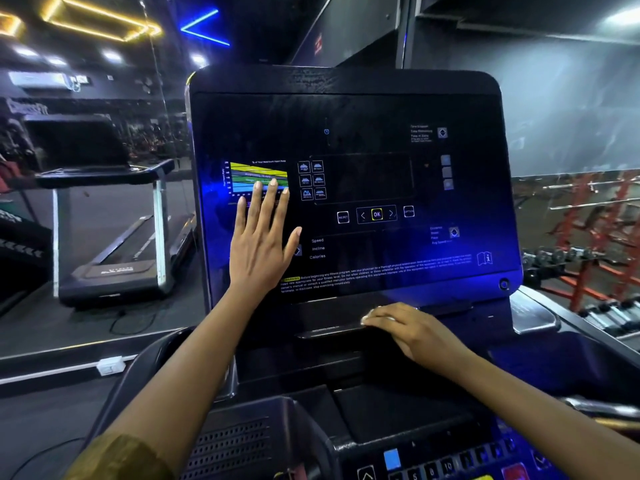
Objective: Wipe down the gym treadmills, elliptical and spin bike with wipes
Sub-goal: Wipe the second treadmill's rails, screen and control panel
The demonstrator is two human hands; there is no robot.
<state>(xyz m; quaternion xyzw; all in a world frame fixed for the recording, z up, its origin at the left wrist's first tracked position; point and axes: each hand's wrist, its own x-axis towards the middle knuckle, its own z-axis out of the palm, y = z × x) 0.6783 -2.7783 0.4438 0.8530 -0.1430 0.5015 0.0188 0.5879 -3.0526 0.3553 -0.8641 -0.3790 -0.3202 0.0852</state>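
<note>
We are on the treadmill console (363,109), early in the job, we judge.
Our left hand (259,244) lies flat near its left edge, fingers straight and slightly spread, with open panel to the right. Our right hand (412,327) rests on the ledge (329,332) below, fingers together. No wipe shows.

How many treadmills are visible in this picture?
2. The near treadmill is directly ahead, the left hand on its console; the far treadmill stands at the left, perhaps in a mirror. More may be hidden.
</note>
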